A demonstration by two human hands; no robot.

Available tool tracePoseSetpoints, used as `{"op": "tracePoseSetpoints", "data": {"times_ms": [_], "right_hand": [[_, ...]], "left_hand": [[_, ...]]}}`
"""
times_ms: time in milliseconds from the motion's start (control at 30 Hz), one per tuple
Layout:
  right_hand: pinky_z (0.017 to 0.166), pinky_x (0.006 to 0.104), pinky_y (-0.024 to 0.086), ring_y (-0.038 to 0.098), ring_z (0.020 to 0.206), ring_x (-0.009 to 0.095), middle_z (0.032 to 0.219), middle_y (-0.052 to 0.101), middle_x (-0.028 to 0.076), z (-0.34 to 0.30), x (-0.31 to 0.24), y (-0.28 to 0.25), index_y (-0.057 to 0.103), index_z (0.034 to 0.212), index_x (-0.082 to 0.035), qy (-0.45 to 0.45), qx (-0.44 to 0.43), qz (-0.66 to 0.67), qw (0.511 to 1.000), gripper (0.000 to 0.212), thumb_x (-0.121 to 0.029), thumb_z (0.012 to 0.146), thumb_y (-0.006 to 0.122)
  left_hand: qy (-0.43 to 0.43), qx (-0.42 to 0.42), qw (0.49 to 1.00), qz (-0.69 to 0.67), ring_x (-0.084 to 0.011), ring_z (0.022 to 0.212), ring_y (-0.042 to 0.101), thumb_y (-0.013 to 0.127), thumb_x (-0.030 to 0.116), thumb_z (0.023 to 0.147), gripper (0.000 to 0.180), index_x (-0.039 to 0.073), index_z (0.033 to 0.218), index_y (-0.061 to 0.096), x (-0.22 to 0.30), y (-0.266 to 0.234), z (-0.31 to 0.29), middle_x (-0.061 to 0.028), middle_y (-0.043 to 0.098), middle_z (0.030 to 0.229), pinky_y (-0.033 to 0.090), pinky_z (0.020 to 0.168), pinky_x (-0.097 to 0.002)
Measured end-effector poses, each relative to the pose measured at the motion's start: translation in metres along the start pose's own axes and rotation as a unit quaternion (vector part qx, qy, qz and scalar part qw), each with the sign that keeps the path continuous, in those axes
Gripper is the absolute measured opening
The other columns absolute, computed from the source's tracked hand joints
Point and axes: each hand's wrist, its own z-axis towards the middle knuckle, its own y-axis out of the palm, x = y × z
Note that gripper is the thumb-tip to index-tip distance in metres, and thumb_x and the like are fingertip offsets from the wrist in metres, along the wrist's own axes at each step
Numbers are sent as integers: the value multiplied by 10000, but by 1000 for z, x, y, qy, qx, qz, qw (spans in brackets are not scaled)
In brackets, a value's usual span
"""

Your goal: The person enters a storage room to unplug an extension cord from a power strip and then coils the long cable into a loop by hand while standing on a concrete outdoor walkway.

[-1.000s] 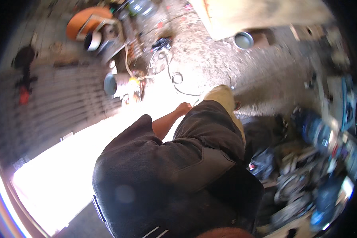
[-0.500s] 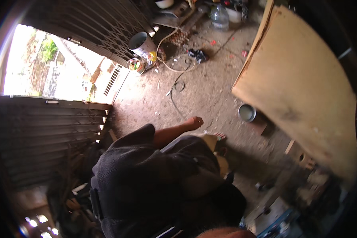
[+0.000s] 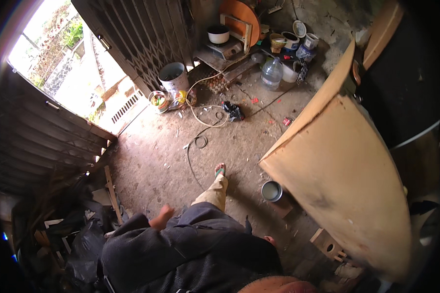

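My left hand (image 3: 163, 216) hangs at my left side beside the dark shirt, above the concrete floor. It is smeared by motion, so its fingers cannot be made out; nothing is seen in it. Of my right hand only a small piece of skin (image 3: 270, 240) shows past the shirt's right edge, its fingers mostly hidden. A foot in a green sandal (image 3: 220, 171) is stretched forward on the floor. To the right of it, a can (image 3: 271, 191) with pale contents stands by a brownish block (image 3: 282, 208), beside a large tan wooden panel (image 3: 344, 180).
A dark cable (image 3: 200, 141) and pale hose (image 3: 196, 117) lie ahead. Beyond are a bucket (image 3: 173, 77), egg trays (image 3: 217, 84), a clear water bottle (image 3: 272, 74) and a white pot (image 3: 218, 34) on a stove. A folding metal door (image 3: 132, 39) stands at left; scrap wood (image 3: 113, 195) lies nearer.
My view has swung toward the far wall, showing more of the stove area. My left hand has gone from stretched forward to back beside my body. A sandalled foot is now forward.
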Motion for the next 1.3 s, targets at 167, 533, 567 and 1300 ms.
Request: {"op": "tracePoseSetpoints", "data": {"times_ms": [167,533,567,1300], "right_hand": [[550,327,529,672,615,172,762,702,89,69,-147,54,714,1045,-12,-70,-63,-77,993,257,-215,937,599],[549,286,479,592,628,96,733,631,14,374,-474,212,681,936,-96,-320,16,-35,947,207,-288,963,610],[679,315,535,658,731,143,794,684,35,349,-546,204,704,1025,-84,-296,7,-91,951,206,-261,949,631],[489,336,491,655,658,176,833,673,58,775,-693,-4,682,1031,-91,-233,36,46,971,146,-187,929,639]], "left_hand": [[-359,-159,816,-423,-304,922,723,640,257,876,217,110,971,769,-37,-9,16,-108,749,935,565,767,-430],[-179,115,695,-687,-134,761,601,612,401,995,406,4,1026,693,-143,-336,311,-59,677,803,489,716,-329],[-182,153,668,-705,-128,766,581,610,393,999,385,17,1015,693,-168,-348,329,-48,661,800,480,725,-331],[-205,9,743,-637,-182,703,618,560,256,998,246,42,928,659,-143,-559,703,-50,659,817,467,574,-373]]}}
